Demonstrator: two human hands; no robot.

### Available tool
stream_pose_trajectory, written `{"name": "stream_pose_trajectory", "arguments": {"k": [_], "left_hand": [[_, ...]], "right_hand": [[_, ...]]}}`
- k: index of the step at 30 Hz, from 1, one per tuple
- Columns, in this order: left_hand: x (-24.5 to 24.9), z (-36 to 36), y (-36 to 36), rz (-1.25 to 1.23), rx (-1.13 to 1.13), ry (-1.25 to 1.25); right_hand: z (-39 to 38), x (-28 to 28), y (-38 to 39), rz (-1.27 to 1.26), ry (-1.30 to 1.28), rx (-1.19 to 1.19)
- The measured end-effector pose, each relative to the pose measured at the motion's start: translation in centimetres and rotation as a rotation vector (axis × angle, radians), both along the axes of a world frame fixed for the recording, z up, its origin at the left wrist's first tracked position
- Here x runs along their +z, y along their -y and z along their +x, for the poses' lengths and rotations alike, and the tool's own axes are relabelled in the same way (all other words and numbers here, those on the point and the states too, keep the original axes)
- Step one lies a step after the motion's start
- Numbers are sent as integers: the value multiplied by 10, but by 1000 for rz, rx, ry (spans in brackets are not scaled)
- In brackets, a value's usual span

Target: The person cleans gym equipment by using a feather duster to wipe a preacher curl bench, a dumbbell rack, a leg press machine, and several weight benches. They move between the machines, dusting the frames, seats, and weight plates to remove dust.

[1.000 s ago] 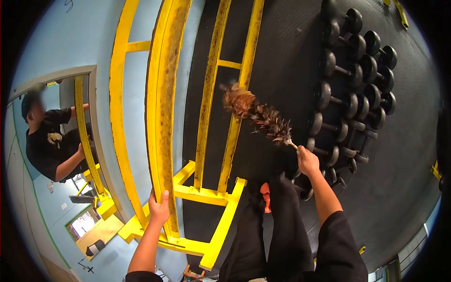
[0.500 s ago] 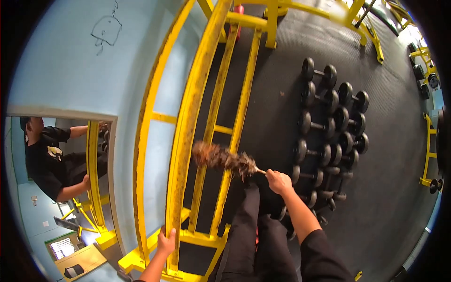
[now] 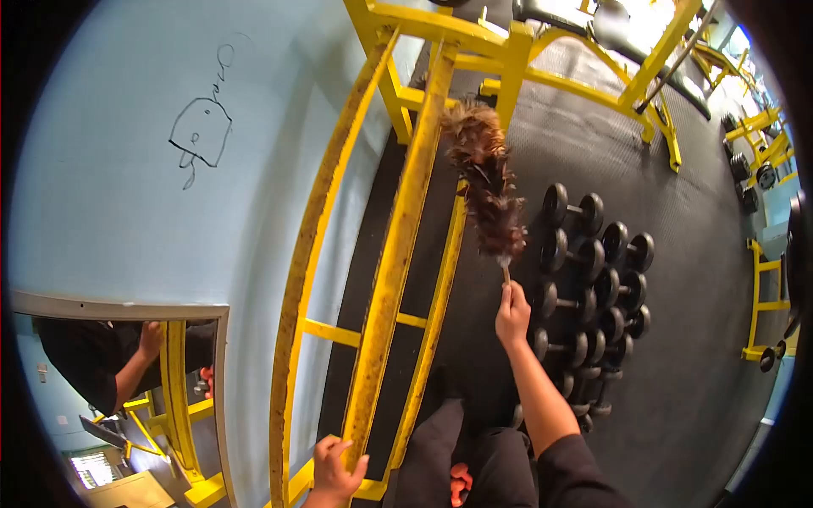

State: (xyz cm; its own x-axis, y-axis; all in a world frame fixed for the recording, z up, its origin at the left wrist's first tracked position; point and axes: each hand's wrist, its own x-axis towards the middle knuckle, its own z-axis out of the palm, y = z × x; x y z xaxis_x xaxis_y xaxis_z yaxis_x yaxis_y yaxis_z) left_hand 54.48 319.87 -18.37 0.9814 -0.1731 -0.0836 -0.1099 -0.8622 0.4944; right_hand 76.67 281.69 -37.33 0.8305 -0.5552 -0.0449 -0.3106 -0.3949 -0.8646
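Observation:
My right hand is closed around the thin handle of a brown feather duster. The duster points away from me, its feathered head raised by the far part of a yellow metal rack, and its tip overlaps the rack's upright in this view. Dark worn patches mark the rack's long rails. At the near end of the rack, my left hand grips a rail, thumb on one side and fingers on the other.
Rows of black dumbbells lie on the black rubber floor to the right. A framed mirror hangs on the blue wall, which carries a line drawing. Red dumbbells are by my legs. More yellow gym equipment stands beyond.
The feather duster has swung up and away, from lying across the rack's rails to pointing at its far end. My left hand still holds the near rail. The view has shifted forward.

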Motion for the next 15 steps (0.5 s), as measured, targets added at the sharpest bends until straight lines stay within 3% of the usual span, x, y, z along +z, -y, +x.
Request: {"name": "stream_pose_trajectory", "arguments": {"k": [2,5,7,9,11,15], "left_hand": [[1,58,29,-47,-47,75],[10,135,58,-72,-103,136],[11,173,73,-85,-158,153],[10,201,84,-81,-176,137],[12,224,95,-73,-204,121],[20,274,121,-17,-243,81]], "right_hand": [[-6,47,-16,66,140,70],[-10,85,-21,-119,343,440],[0,113,-4,-347,50,689],[24,105,1,-330,210,477],[55,118,5,8,-50,278],[101,98,55,-245,149,354]]}}
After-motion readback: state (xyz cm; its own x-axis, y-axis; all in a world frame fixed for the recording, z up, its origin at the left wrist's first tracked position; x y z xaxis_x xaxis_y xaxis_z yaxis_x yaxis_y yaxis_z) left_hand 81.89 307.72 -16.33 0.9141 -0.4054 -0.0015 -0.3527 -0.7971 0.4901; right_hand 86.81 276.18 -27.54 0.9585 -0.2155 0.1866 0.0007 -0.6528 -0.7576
